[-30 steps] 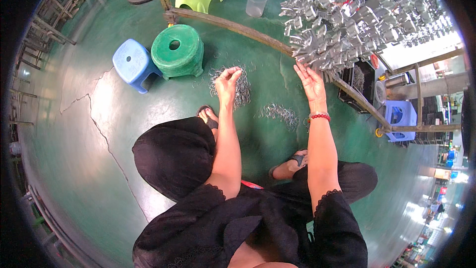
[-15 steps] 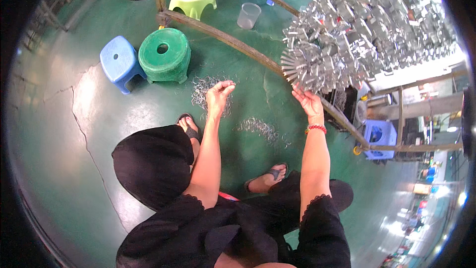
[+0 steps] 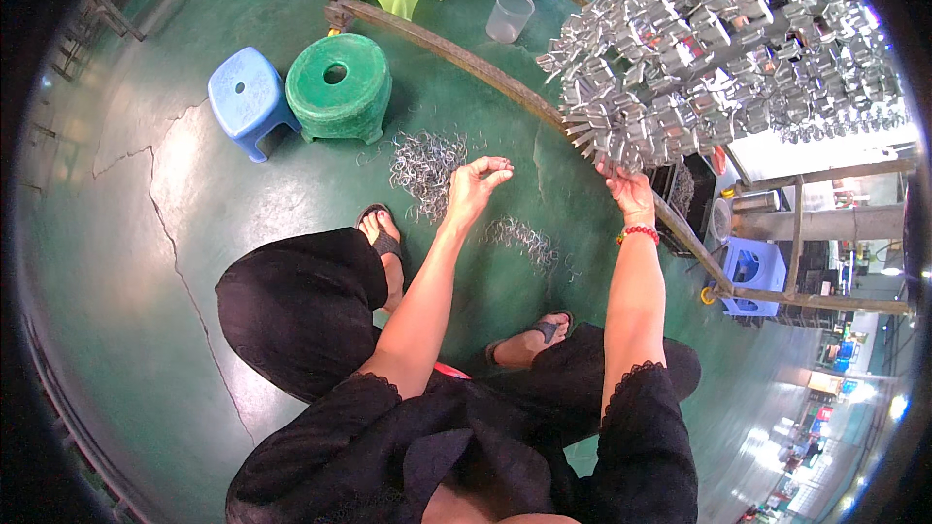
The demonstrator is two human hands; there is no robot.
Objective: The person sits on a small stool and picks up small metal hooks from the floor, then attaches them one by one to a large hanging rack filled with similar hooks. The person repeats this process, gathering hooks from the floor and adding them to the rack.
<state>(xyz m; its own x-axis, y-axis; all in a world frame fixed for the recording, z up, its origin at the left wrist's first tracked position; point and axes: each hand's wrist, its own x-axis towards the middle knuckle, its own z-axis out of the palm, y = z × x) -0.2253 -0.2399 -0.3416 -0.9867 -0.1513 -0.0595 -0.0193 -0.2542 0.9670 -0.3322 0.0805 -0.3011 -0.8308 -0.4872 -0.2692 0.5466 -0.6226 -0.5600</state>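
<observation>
From where I'm standing, a big bunch of silvery metal pieces is spreading just ahead of the person's right hand, mostly toward the right. That hand is reaching palm-up, its fingertips meeting the bunch's lower near edge; the pieces are partly hiding them, so I can't tell whether they're gripping. The left hand is hovering well apart from the bunch, its thumb and fingertips curling close to each other, though I can't tell whether they're pinching anything small. Below it, a heap of curved wire bits is lying on the green floor to its left, and a smaller scatter is lying to its right, nearer the feet.
</observation>
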